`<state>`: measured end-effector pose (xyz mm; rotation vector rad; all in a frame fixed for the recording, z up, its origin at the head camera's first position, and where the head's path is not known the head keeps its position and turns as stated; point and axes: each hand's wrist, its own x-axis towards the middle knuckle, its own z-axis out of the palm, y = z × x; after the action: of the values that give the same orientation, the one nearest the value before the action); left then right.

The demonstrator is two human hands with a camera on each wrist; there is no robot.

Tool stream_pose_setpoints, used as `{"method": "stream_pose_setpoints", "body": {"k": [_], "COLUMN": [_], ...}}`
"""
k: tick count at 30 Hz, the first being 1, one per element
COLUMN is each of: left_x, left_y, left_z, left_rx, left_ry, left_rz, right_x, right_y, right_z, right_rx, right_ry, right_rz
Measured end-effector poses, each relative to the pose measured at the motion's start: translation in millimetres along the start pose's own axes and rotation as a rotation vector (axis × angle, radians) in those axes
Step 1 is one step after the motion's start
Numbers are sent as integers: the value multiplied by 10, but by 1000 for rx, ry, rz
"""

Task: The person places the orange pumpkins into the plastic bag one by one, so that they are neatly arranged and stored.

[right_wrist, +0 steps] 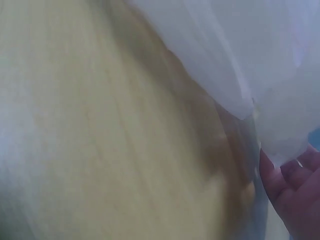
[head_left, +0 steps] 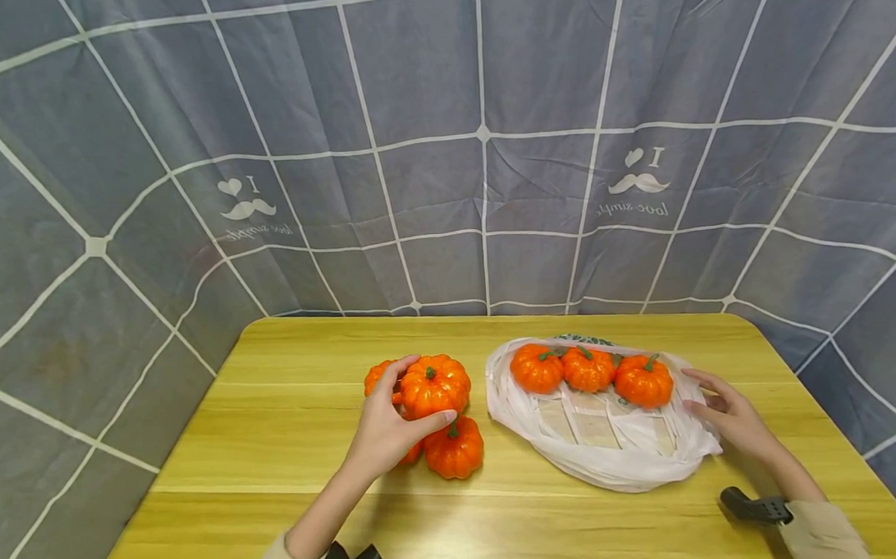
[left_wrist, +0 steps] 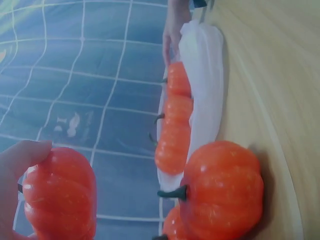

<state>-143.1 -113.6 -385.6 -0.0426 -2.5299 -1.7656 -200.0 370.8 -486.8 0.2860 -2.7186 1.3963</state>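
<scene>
My left hand (head_left: pixel 385 428) grips a small orange pumpkin (head_left: pixel 437 384) with a green stem, thumb on one side and fingers on the other. The left wrist view shows this held pumpkin (left_wrist: pixel 62 192) raised off the table. Beneath and around it sit more pumpkins, one at the front (head_left: pixel 454 450) and one partly hidden at the back left (head_left: pixel 375 378). Three pumpkins lie in a row at the far side of an open white plastic bag (head_left: pixel 614 472). At the bag's right edge, my right hand (head_left: pixel 738 424) pinches the thin plastic between thumb and fingers.
A light wooden table (head_left: pixel 274 420) carries everything. Behind it hangs a grey curtain (head_left: pixel 444 188) with white grid lines, meeting the table's far edge. Inside the bag, a pale panelled surface (head_left: pixel 589 419) shows in front of the pumpkin row.
</scene>
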Motion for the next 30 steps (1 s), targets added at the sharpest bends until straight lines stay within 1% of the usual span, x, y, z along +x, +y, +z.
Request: {"method": "stream_pose_setpoints", "body": {"k": [6, 10, 18, 23, 28, 30], "left_x": [49, 64, 104, 133, 141, 145], "left_y": [52, 64, 90, 132, 124, 116], "left_z": [200, 335, 568, 717, 892, 965], "left_rx": [-64, -70, -78, -82, -77, -72], "left_ry": [-48, -76, -118, -131, -147, -151], "left_rz": [35, 67, 80, 105, 129, 134], "right_x": [20, 20, 23, 22, 14, 14], "right_y": [-10, -11, -20, -7, 0, 2], "right_z": [8, 9, 16, 29, 34, 36], "right_rx": [-2, -7, -11, -3, 8, 25], "right_ry": [-10, -14, -34, -33, -41, -39], "right_rz": [20, 30, 53, 48, 49, 36]}}
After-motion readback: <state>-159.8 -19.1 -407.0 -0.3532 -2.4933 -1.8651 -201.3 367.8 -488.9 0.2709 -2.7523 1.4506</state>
